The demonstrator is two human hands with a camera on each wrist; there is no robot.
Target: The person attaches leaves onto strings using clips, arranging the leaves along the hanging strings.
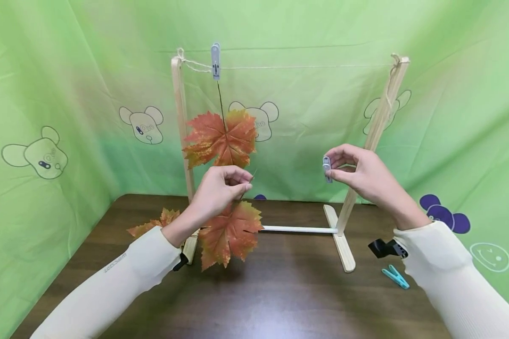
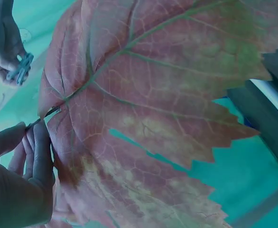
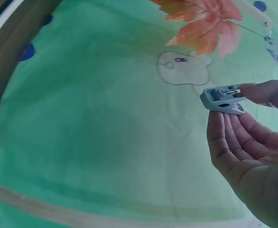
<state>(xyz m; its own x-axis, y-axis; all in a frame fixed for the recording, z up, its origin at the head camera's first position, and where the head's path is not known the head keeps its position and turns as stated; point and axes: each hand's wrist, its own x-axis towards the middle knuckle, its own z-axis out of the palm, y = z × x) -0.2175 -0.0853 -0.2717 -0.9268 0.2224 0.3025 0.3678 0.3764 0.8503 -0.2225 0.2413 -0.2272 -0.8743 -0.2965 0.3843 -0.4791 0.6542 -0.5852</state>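
"The hands?"
"The left hand (image 1: 216,190) pinches the stem (image 2: 50,112) of an orange leaf (image 1: 231,230) at seven o'clock; the right hand (image 1: 366,172) pinches a gray clothespin (image 1: 327,169) at three."
"What differs between views?"
"The left wrist's reveals fine veins (image 2: 128,46); only the head's shows a teal clothespin (image 1: 395,277), four o'clock on the brown table (image 1: 280,292)."
"Beyond?"
"Green curtain (image 1: 301,23), at twelve."

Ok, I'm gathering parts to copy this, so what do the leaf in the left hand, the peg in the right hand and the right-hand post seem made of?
Leaf: probably printed fabric, low sheen, going by its net-like veins; thin plastic is possible.
Peg: likely plastic, smooth, judging by its even colour and clean cut-outs.
Post: probably wood, seemingly unpainted, with pale grain.
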